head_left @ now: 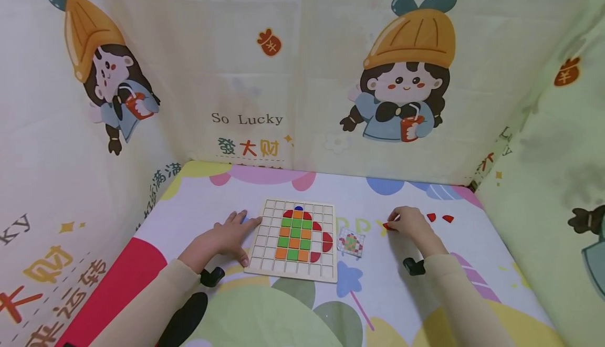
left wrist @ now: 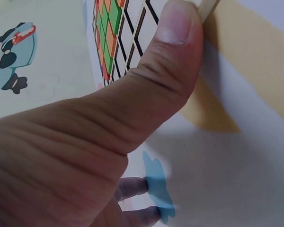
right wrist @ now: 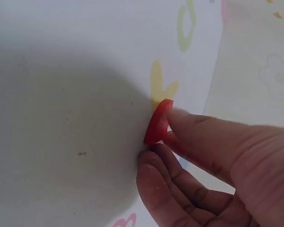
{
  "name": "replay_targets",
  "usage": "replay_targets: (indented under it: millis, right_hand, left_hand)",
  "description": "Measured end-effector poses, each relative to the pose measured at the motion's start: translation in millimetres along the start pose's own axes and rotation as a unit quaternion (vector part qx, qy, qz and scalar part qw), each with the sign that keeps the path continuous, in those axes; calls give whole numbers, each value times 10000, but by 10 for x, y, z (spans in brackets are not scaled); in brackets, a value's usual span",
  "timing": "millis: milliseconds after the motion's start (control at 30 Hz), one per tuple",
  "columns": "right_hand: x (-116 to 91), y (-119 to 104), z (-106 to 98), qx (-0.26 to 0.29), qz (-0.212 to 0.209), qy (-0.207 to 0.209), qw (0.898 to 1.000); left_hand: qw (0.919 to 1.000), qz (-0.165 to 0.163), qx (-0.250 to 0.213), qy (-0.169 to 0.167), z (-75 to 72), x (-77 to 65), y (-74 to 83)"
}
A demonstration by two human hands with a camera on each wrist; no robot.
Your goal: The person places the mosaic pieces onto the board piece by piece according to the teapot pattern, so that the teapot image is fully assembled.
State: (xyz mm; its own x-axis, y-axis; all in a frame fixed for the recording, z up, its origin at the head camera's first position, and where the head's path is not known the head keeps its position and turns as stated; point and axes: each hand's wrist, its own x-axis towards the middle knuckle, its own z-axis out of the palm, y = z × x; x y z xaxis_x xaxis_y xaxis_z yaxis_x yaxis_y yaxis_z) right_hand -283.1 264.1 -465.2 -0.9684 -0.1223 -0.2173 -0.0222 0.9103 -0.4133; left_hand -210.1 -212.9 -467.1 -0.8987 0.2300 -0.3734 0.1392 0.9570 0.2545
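A square wooden grid board [head_left: 264, 263] lies on the table, its cells partly filled with green and orange squares, several red rounded pieces and a blue piece at the top. My left hand [head_left: 227, 237] rests at the board's left edge, fingers spread; in the left wrist view the thumb [left wrist: 180, 28] touches the board's edge. To the right of the board, my right hand [head_left: 410, 226] pinches a red quarter-circle tile [right wrist: 158, 122] between thumb and fingers, just over the tabletop. Two more red tiles, one [head_left: 431, 217] and another [head_left: 448, 218], lie right of that hand.
A small pattern card [head_left: 351, 242] lies between the board and my right hand. The table wears a colourful printed cloth [head_left: 264, 315]. Printed fabric walls [head_left: 321, 74] rise behind and on both sides. Each wrist has a black device, one [head_left: 212, 276] at the left.
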Motion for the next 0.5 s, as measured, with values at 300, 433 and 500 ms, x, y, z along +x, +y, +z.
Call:
replay_targets:
  millis: [300,433,500]
  right_hand:
    - [-47,-44,-16,113,256,-40,9996]
    - [-46,-89,6,239,82,104,9996]
    - [-45,-126,22,399,-90,149,9991]
  left_hand:
    - [10000,-5,0,-20,19,29,-13]
    - [10000,-9,35,-7,23,28,-24]
    - [10000,-11,32,-1,16,21,-21]
